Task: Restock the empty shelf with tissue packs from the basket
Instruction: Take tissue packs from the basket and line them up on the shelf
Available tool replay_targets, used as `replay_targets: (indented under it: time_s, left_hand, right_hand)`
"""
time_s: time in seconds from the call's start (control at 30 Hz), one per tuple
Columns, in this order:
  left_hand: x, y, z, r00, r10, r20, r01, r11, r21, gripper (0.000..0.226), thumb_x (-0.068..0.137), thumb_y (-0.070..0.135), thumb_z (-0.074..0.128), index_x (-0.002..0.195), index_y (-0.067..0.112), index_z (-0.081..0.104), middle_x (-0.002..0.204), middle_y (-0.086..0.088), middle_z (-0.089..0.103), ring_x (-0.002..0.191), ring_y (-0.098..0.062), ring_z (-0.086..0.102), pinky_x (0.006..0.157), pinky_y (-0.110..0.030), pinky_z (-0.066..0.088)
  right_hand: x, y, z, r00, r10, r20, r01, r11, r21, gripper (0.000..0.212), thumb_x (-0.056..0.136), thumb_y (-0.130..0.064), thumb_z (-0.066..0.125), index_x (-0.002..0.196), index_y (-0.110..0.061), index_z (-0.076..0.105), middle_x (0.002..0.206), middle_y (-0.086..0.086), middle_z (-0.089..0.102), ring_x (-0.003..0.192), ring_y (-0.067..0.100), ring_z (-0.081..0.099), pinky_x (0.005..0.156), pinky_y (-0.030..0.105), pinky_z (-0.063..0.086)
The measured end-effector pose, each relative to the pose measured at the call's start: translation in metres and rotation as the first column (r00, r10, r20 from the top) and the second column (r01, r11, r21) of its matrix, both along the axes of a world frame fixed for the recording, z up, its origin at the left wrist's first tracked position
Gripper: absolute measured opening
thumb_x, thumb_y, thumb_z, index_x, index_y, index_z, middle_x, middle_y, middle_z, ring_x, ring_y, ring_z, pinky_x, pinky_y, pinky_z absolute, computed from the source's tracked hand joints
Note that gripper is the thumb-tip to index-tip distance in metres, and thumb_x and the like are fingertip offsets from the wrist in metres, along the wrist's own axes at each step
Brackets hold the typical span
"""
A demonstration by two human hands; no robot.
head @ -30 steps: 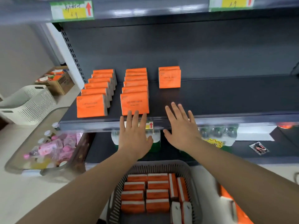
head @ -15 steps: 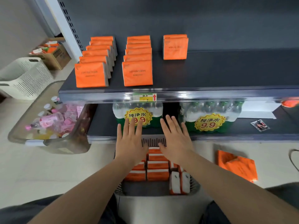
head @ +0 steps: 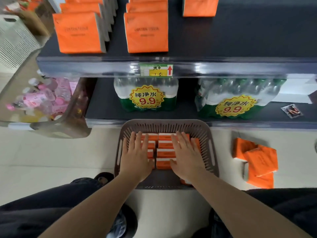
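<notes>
Both hands are held flat and spread, palms down, over the basket: the left hand [head: 135, 156] above the left column of packs, the right hand [head: 187, 156] above the right. Nothing is gripped, and whether the fingers touch the packs cannot be told. The tissue packs [head: 165, 152] are stood on edge in rows inside the grey slotted basket [head: 164, 123], which is set on the floor at 6 o'clock. The packs are judged light, soft and squashy in slick wrap (a hard squeeze would dent them), so each is best pinched across its narrow sides. At 12 o'clock the dark shelf [head: 248, 35] is seen, with shelved packs [head: 147, 31] lined up towards 11 o'clock and bare board towards 1 o'clock. Loose packs [head: 259, 160] are scattered on the floor at 3 o'clock of the basket.
</notes>
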State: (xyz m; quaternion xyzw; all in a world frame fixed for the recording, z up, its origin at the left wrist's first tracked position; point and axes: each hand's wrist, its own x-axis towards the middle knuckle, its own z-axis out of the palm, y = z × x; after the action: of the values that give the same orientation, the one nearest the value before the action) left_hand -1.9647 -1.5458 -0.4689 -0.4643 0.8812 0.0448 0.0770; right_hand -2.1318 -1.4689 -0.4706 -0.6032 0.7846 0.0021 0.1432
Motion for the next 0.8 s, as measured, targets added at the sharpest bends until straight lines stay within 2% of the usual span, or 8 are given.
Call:
replay_targets:
  time_s: [0.13, 0.27, 0.4, 0.57, 0.8]
  left_hand:
    - [0.005, -0.001, -0.026, 0.999, -0.017, 0.043, 0.014, 0.998, 0.062, 0.087, 0.088, 0.062, 0.036, 0.152, 0.020, -0.006, 0.162, -0.010, -0.001, 0.148, -0.031, -0.005, 0.116, -0.051, -0.006]
    - [0.010, 0.000, -0.047, 0.998, -0.027, 0.051, 0.019, 0.989, 0.147, 0.082, 0.091, 0.055, 0.038, 0.151, 0.019, -0.005, 0.162, -0.011, -0.001, 0.148, -0.032, -0.005, 0.120, -0.051, 0.001]
    - [0.011, -0.002, -0.061, 0.998, -0.037, 0.053, 0.026, 0.981, 0.194, 0.080, 0.089, 0.051, 0.046, 0.151, 0.019, 0.007, 0.157, -0.009, 0.015, 0.146, -0.031, 0.010, 0.120, -0.048, 0.009]
    - [0.009, -0.009, -0.079, 0.998, -0.022, 0.066, 0.004, 0.967, 0.253, 0.059, 0.088, 0.042, 0.048, 0.139, 0.018, 0.031, 0.141, -0.006, 0.038, 0.134, -0.026, 0.033, 0.116, -0.042, 0.024]
    - [0.005, -0.016, -0.098, 0.991, -0.010, 0.135, -0.039, 0.935, 0.352, 0.058, 0.086, 0.036, 0.056, 0.136, 0.015, 0.035, 0.136, -0.006, 0.042, 0.127, -0.024, 0.041, 0.108, -0.039, 0.034]
  right_hand:
    - [0.000, 0.005, -0.025, 1.000, -0.003, 0.018, 0.002, 0.999, 0.045, 0.089, 0.089, -0.046, 0.055, 0.152, -0.024, -0.004, 0.162, 0.001, -0.001, 0.149, 0.022, -0.007, 0.114, 0.044, -0.013]
    - [0.001, 0.003, -0.045, 0.997, -0.005, 0.071, -0.002, 0.995, 0.096, 0.084, 0.090, -0.043, 0.056, 0.151, -0.024, 0.002, 0.161, 0.001, 0.007, 0.149, 0.023, 0.003, 0.120, 0.047, 0.001]
    - [0.004, 0.002, -0.062, 0.996, -0.011, 0.090, 0.000, 0.993, 0.117, 0.080, 0.088, -0.040, 0.059, 0.150, -0.023, 0.011, 0.155, 0.000, 0.020, 0.144, 0.022, 0.018, 0.118, 0.045, 0.013]
    - [0.002, -0.004, -0.081, 0.994, 0.015, 0.105, -0.030, 0.990, 0.140, 0.063, 0.085, -0.035, 0.061, 0.140, -0.022, 0.032, 0.140, 0.002, 0.040, 0.130, 0.021, 0.037, 0.111, 0.040, 0.028]
    - [0.000, -0.012, -0.102, 0.988, 0.060, 0.142, -0.088, 0.975, 0.203, 0.058, 0.084, -0.030, 0.061, 0.136, -0.018, 0.038, 0.138, 0.005, 0.042, 0.131, 0.024, 0.036, 0.111, 0.039, 0.028]
